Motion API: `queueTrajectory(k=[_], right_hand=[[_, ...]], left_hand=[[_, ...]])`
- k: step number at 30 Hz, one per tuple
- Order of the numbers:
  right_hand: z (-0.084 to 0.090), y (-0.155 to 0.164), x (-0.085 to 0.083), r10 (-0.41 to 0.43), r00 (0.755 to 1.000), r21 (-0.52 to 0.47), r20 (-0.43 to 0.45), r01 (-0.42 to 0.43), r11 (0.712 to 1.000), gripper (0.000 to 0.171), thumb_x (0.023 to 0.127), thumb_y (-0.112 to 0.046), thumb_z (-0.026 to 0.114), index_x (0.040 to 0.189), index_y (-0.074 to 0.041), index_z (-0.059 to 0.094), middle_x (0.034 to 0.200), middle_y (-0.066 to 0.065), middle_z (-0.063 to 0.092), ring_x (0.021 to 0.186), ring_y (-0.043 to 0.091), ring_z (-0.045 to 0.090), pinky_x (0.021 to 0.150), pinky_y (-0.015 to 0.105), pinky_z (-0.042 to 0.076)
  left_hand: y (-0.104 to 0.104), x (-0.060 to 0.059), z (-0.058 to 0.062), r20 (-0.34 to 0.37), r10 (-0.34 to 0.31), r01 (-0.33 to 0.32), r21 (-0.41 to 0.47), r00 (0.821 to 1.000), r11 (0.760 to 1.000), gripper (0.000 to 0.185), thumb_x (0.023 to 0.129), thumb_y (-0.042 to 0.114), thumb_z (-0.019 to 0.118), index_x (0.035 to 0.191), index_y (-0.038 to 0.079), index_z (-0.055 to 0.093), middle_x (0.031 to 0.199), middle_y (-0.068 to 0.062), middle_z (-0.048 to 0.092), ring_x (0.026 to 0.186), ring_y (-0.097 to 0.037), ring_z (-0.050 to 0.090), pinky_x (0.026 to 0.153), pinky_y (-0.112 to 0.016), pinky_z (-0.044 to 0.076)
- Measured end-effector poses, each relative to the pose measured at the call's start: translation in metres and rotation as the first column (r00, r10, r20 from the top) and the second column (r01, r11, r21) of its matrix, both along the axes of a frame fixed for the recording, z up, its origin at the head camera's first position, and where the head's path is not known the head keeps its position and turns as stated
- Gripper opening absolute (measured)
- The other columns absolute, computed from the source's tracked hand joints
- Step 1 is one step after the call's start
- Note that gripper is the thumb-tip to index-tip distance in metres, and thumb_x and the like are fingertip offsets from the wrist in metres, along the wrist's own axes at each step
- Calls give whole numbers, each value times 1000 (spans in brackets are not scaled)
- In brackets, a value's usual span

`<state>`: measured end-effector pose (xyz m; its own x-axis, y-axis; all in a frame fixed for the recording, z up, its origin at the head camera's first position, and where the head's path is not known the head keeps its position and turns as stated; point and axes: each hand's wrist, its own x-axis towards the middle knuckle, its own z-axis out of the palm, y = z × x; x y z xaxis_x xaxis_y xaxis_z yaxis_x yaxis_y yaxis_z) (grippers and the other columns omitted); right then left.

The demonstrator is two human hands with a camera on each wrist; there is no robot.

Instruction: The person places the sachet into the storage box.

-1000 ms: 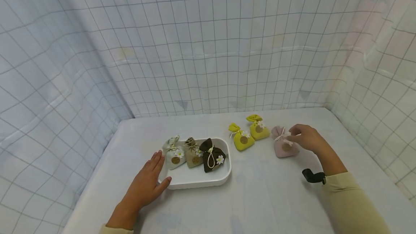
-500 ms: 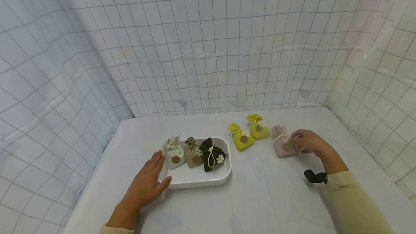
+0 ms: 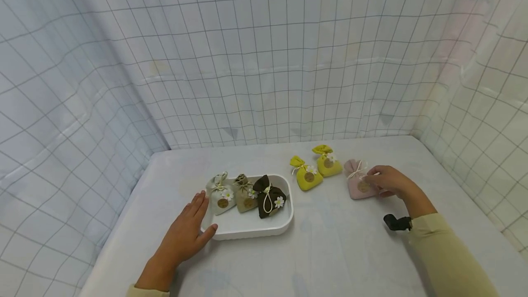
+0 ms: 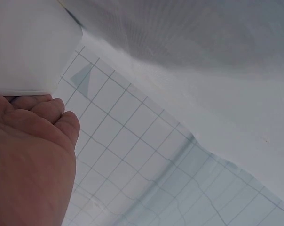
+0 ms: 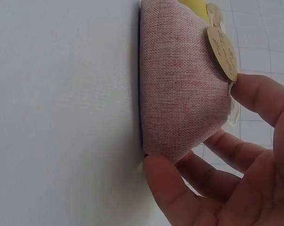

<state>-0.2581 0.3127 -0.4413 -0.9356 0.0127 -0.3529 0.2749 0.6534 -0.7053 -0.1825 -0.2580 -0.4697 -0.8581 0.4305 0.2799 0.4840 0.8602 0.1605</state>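
A pink drawstring pouch point(image 3: 355, 191) lies on the table at the right, with a round tag and a pale cord. My right hand point(image 3: 392, 181) grips its right side; in the right wrist view one digit is at the pouch's tag point(image 5: 223, 54) and another at its bottom corner, with more fingers behind. On the left, my left hand point(image 3: 184, 232) rests with straight fingers along the end of a white tray point(image 3: 251, 233). Inside the tray stand a pale grey pouch point(image 3: 217, 204), a beige pouch point(image 3: 243, 204) and a dark brown pouch point(image 3: 264, 203), side by side at the back.
Two yellow pouches point(image 3: 305, 183) lie between the tray and the pink one, near the table's back. White cloth walls point(image 3: 264, 81) with a dark grid enclose the white table point(image 3: 321, 251) behind and on both sides. A black wrist camera point(image 3: 396, 222) sits at the right cuff.
My right hand has come down from the pink pouch's tie and flower to its right side, with fingers now around it. The left hand, tray and other pouches stay put.
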Motion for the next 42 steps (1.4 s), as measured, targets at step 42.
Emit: queueTrajectory(k=[42], right_hand=[[0, 1, -1, 45, 995, 3, -86, -45, 999, 35, 92, -18, 65, 114, 8, 57, 106, 19, 59, 86, 25, 57, 67, 34, 56]], left_hand=[[1, 0, -2, 8, 15, -15, -3, 1000, 1000, 79, 95, 42, 62, 150, -8, 35, 159, -19, 28, 147, -36, 25, 112, -56, 30]])
